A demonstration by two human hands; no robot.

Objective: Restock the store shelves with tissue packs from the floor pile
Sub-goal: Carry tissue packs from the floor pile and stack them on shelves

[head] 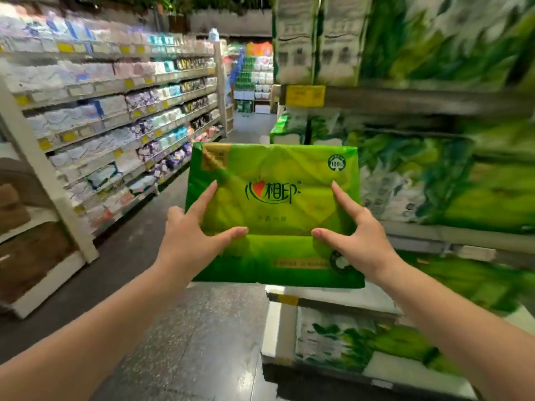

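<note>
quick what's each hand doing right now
Left hand: holding the left side of the green plastic-wrapped tissue pack, thumb and fingers pinching it.
Right hand: holding the pack's right side the same way.

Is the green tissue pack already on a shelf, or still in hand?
In hand: left hand and right hand grip the green tissue pack above the aisle floor.

I've got one green tissue pack [272, 209] up between my two hands, left [191, 241] and right [362, 241], one yellow price tag [305, 95] on the shelf edge beside me, and shelf stock too blurred to count.
</note>
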